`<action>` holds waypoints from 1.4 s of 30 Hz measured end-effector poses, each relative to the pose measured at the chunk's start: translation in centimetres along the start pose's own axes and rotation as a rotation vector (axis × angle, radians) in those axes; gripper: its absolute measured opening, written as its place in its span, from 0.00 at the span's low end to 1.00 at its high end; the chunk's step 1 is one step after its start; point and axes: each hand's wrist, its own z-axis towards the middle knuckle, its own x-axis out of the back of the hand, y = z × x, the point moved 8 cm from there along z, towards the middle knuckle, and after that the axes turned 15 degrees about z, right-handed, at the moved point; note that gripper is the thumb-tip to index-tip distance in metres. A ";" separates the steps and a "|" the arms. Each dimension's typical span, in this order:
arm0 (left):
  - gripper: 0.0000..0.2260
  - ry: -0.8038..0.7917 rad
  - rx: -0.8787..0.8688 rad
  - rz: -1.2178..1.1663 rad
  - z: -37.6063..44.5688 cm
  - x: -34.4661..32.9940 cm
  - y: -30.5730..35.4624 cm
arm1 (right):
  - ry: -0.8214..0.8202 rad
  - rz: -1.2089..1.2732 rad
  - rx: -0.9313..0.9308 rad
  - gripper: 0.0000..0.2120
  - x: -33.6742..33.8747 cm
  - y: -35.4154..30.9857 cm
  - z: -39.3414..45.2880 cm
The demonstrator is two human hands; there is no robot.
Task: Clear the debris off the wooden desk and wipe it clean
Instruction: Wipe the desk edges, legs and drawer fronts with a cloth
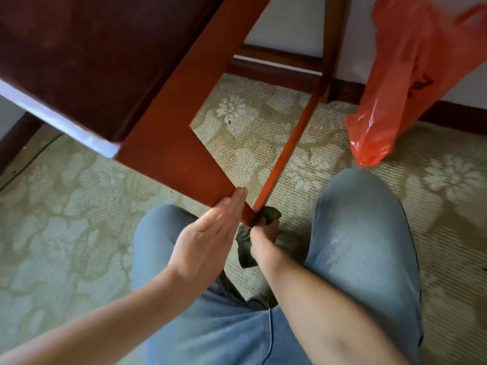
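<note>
At ten o'clock we see the wooden worktop [87, 61], its dark surface tilted across the upper left, with a pale strip [60, 121] along its near edge. A broad reddish side panel [168, 143] of the worktop runs from twelve o'clock down toward the centre. Our left hand [210, 233], just below centre, lies flat with fingers straight and together, pressed against the lower edge of that panel; its grip is apart and holds nothing. Just right of it, our right hand [263, 241] has its grip clamped on a dark green cloth [270, 216], which touches the bottom corner of the panel where a thin reddish rail [290, 143] meets it. Small bits of debris [228, 123] lie on the patterned carpet [52, 206] under the worktop, near centre. Our knees in blue jeans [361, 233] fill six o'clock. At two o'clock an orange plastic bag [400, 83] hangs down, well apart from the hands.
</note>
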 end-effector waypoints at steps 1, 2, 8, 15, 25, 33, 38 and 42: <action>0.32 -0.011 -0.027 0.031 0.2 -0.2 0.6 | 0.037 0.025 -0.049 0.14 0.0 1.4 1.7; 0.32 -0.013 -0.042 0.051 0.5 -0.4 1.2 | 0.074 0.029 -0.099 0.15 0.2 3.1 3.6; 0.31 -0.016 -0.068 0.107 1.1 -1.6 2.6 | -0.004 -0.033 -0.151 0.05 0.0 5.2 7.8; 0.31 -0.038 0.002 0.075 1.7 -1.9 2.1 | -0.042 0.013 -0.072 0.06 -0.6 -0.2 2.2; 0.28 0.044 0.204 -0.922 1.4 1.2 -0.6 | -0.539 0.062 0.050 0.14 -0.1 -9.2 -11.3; 0.37 -0.109 0.976 -1.644 -4.9 -0.7 -2.2 | -0.816 -0.061 0.001 0.12 -0.6 -15.5 -16.9; 0.51 -0.030 0.936 -2.364 -2.6 0.7 -0.2 | -1.048 -0.477 0.059 0.21 1.1 -18.0 -19.8; 0.40 -0.059 1.133 -2.082 -6.7 0.4 -1.1 | -0.940 -0.985 0.532 0.17 -1.1 -24.4 -18.2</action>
